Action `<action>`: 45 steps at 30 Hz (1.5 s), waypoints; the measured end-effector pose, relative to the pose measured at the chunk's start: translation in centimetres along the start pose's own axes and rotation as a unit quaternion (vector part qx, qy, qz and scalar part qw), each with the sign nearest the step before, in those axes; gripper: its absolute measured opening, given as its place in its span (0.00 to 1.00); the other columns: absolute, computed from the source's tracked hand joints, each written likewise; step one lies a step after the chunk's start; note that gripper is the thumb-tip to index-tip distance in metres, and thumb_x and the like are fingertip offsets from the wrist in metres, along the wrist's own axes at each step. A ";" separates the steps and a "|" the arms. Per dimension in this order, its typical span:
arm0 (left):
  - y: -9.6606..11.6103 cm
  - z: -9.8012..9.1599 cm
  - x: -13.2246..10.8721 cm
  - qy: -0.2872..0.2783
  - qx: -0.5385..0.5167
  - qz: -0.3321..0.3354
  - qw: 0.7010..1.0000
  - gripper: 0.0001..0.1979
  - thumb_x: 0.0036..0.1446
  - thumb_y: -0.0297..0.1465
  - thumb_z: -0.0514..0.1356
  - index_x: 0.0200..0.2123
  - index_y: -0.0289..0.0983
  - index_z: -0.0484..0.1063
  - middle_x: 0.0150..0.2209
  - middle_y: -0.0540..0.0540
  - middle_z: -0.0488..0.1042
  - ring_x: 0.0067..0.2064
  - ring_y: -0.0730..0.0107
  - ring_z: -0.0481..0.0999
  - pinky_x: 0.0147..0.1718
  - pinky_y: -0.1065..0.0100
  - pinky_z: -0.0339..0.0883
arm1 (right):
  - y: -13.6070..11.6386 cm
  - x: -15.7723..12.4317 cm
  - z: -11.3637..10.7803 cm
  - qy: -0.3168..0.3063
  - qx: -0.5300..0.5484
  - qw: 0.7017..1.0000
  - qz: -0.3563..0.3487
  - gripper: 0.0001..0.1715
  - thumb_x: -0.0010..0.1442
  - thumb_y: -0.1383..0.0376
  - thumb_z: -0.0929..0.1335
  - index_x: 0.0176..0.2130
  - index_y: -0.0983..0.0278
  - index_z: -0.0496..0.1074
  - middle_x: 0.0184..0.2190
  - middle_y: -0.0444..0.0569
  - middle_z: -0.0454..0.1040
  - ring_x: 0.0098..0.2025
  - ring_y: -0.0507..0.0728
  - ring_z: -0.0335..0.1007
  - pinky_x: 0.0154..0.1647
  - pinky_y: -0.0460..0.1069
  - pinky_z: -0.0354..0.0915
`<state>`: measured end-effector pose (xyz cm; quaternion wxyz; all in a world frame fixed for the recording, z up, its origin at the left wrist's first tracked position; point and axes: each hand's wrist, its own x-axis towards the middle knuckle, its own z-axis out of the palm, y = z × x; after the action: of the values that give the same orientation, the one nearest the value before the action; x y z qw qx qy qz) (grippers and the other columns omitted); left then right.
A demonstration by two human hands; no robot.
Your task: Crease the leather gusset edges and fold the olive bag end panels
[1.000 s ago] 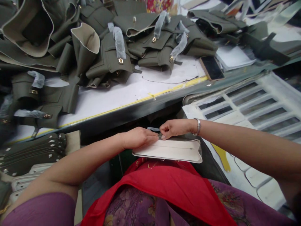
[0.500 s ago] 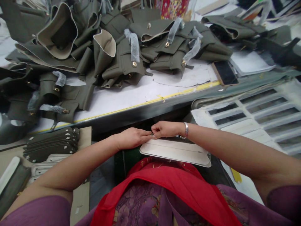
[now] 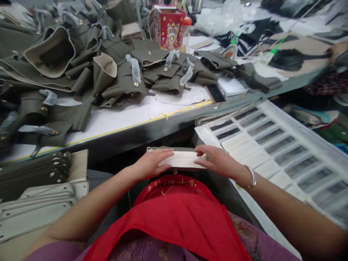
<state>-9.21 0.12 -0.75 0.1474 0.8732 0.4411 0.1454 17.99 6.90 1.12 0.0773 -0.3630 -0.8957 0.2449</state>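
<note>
A long cream leather panel (image 3: pixel 185 159) with a dark far edge is held level in front of my waist. Around its left end is my left hand (image 3: pixel 152 163), fingers on top and thumb toward the near edge. My right hand (image 3: pixel 217 161), with a silver bangle at the wrist, grips the other end between curved fingers and thumb. Part of each end is covered by the hands. At the left lies a stack of cream panels (image 3: pixel 40 206), rounded at the corners and holed, beside a stack of dark olive panels (image 3: pixel 35 174) with pale marks.
Olive bags (image 3: pixel 119 83) with plastic-wrapped fittings heap over the white-topped table (image 3: pixel 130 117). A phone (image 3: pixel 215 93) lies near its edge. To my right stands a white slotted rack (image 3: pixel 272 141) with cream pieces on it. Another person's hand (image 3: pixel 338 50) shows far right.
My hands have moved apart from their meeting point at the panel's left corner to its two ends. The panel is now more level, and the view has turned right.
</note>
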 end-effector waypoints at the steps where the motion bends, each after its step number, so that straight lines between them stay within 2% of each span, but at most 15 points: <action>1: 1.1 0.9 0.4 0.018 -0.017 0.001 1.000 0.21 0.60 0.37 0.55 0.54 0.35 0.66 0.55 0.40 0.68 0.54 0.65 0.69 0.53 0.63 0.65 | -0.3 -1.6 0.7 0.029 -0.030 0.999 -0.019 0.15 0.59 0.59 0.66 0.44 0.63 0.69 0.39 0.50 0.74 0.40 0.56 0.69 0.44 0.51 0.62; 3: 2.9 2.9 1.2 0.036 -0.010 0.001 0.999 0.18 0.59 0.36 0.57 0.50 0.34 0.70 0.52 0.41 0.72 0.53 0.64 0.71 0.52 0.63 0.66 | -0.6 -4.2 2.4 0.076 -0.087 0.992 -0.056 0.11 0.60 0.61 0.66 0.42 0.62 0.70 0.40 0.50 0.75 0.44 0.57 0.69 0.54 0.55 0.57; 6: 4.1 5.0 2.0 0.025 0.035 0.009 0.999 0.10 0.59 0.32 0.57 0.40 0.36 0.76 0.48 0.44 0.75 0.50 0.63 0.74 0.51 0.62 0.67 | -0.6 -6.2 5.1 0.160 -0.121 0.977 -0.078 0.08 0.63 0.67 0.63 0.39 0.61 0.71 0.39 0.48 0.76 0.46 0.55 0.69 0.59 0.56 0.51; 10: 4.4 5.6 2.2 0.017 0.076 0.028 0.997 0.09 0.60 0.30 0.56 0.37 0.36 0.77 0.47 0.45 0.75 0.51 0.63 0.73 0.52 0.63 0.66 | -0.9 -6.8 6.9 0.242 -0.116 0.962 -0.057 0.08 0.63 0.68 0.63 0.39 0.60 0.72 0.38 0.46 0.76 0.51 0.55 0.67 0.61 0.56 0.48; 16: 4.9 5.5 2.0 0.009 0.092 0.003 0.996 0.12 0.61 0.29 0.53 0.40 0.36 0.76 0.48 0.44 0.75 0.51 0.62 0.71 0.50 0.60 0.65 | -1.6 -6.2 6.7 0.204 -0.107 0.973 0.031 0.11 0.64 0.65 0.61 0.37 0.60 0.73 0.38 0.47 0.75 0.46 0.54 0.67 0.61 0.56 0.48; 19: 5.6 5.4 2.0 0.012 0.110 -0.009 0.994 0.12 0.61 0.30 0.52 0.40 0.37 0.75 0.49 0.42 0.73 0.53 0.59 0.68 0.49 0.57 0.63 | -2.1 -5.7 6.7 0.200 -0.114 0.972 0.052 0.10 0.63 0.65 0.62 0.36 0.60 0.73 0.40 0.48 0.74 0.49 0.57 0.64 0.61 0.57 0.46; 23: 6.5 4.6 2.7 0.001 0.128 -0.095 0.987 0.13 0.61 0.33 0.52 0.34 0.37 0.76 0.44 0.40 0.72 0.49 0.55 0.68 0.44 0.56 0.63 | -2.7 -5.3 7.2 0.228 -0.121 0.961 0.096 0.08 0.61 0.66 0.63 0.33 0.62 0.71 0.49 0.52 0.69 0.55 0.61 0.59 0.61 0.60 0.47; 25: 6.4 4.0 3.3 -0.034 0.101 -0.141 0.984 0.12 0.59 0.34 0.53 0.33 0.38 0.76 0.38 0.41 0.73 0.43 0.58 0.70 0.39 0.59 0.65 | -2.6 -5.2 7.5 0.248 -0.097 0.955 0.132 0.08 0.60 0.65 0.64 0.38 0.64 0.70 0.55 0.57 0.63 0.59 0.62 0.55 0.60 0.59 0.50; 29: 5.4 3.2 4.3 -0.087 0.006 -0.174 0.981 0.08 0.56 0.35 0.57 0.34 0.39 0.74 0.34 0.46 0.74 0.36 0.63 0.72 0.35 0.65 0.65 | -1.7 -5.2 8.2 0.295 -0.003 0.929 0.221 0.35 0.54 0.60 0.68 0.56 0.71 0.58 0.59 0.65 0.56 0.63 0.65 0.47 0.62 0.59 0.50; 31: 5.0 2.9 4.5 -0.086 -0.024 -0.179 0.980 0.08 0.55 0.36 0.58 0.34 0.38 0.72 0.33 0.47 0.75 0.35 0.65 0.73 0.33 0.66 0.65 | -1.2 -5.1 8.4 0.291 0.063 0.909 0.290 0.42 0.50 0.56 0.70 0.57 0.72 0.56 0.57 0.66 0.58 0.61 0.66 0.52 0.60 0.60 0.53; 33: 4.9 2.9 4.6 -0.086 -0.025 -0.173 0.981 0.08 0.56 0.36 0.57 0.32 0.38 0.72 0.33 0.47 0.75 0.35 0.65 0.73 0.33 0.66 0.65 | -1.0 -5.1 8.4 0.261 0.144 0.879 0.372 0.42 0.48 0.52 0.70 0.55 0.71 0.58 0.53 0.65 0.63 0.54 0.66 0.61 0.54 0.59 0.59; 36: 4.9 3.0 4.7 -0.092 0.000 -0.155 0.984 0.09 0.57 0.35 0.56 0.30 0.38 0.72 0.33 0.46 0.75 0.36 0.63 0.73 0.35 0.65 0.66 | -0.9 -5.3 8.2 0.210 0.217 0.838 0.453 0.35 0.45 0.48 0.71 0.45 0.68 0.64 0.43 0.60 0.71 0.41 0.62 0.70 0.41 0.54 0.66; 39: 5.1 3.0 5.0 -0.100 0.014 -0.157 0.982 0.09 0.57 0.35 0.55 0.31 0.38 0.72 0.34 0.45 0.75 0.36 0.61 0.73 0.35 0.64 0.67 | -1.2 -5.3 7.8 0.112 0.349 0.805 0.466 0.26 0.49 0.44 0.68 0.30 0.65 0.66 0.24 0.48 0.70 0.23 0.53 0.66 0.23 0.47 0.62; 42: 5.0 3.0 5.2 -0.112 0.021 -0.161 0.980 0.09 0.57 0.34 0.54 0.31 0.37 0.72 0.34 0.43 0.76 0.36 0.60 0.74 0.35 0.62 0.68 | -1.9 -5.0 7.3 0.023 0.541 0.702 0.463 0.25 0.58 0.48 0.64 0.24 0.65 0.64 0.15 0.42 0.63 0.14 0.47 0.55 0.14 0.43 0.52; 45: 4.8 2.8 5.3 -0.118 0.025 -0.159 0.980 0.10 0.57 0.34 0.53 0.31 0.37 0.73 0.34 0.42 0.76 0.36 0.59 0.75 0.35 0.62 0.68 | -2.9 -4.3 6.9 0.014 0.635 0.610 0.475 0.19 0.61 0.56 0.64 0.28 0.68 0.69 0.20 0.47 0.71 0.16 0.47 0.64 0.17 0.42 0.60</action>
<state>-1.60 1.38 -0.81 0.1976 0.8062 0.5576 0.0052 17.16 -0.46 -3.24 0.1737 -0.6007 -0.2171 0.7496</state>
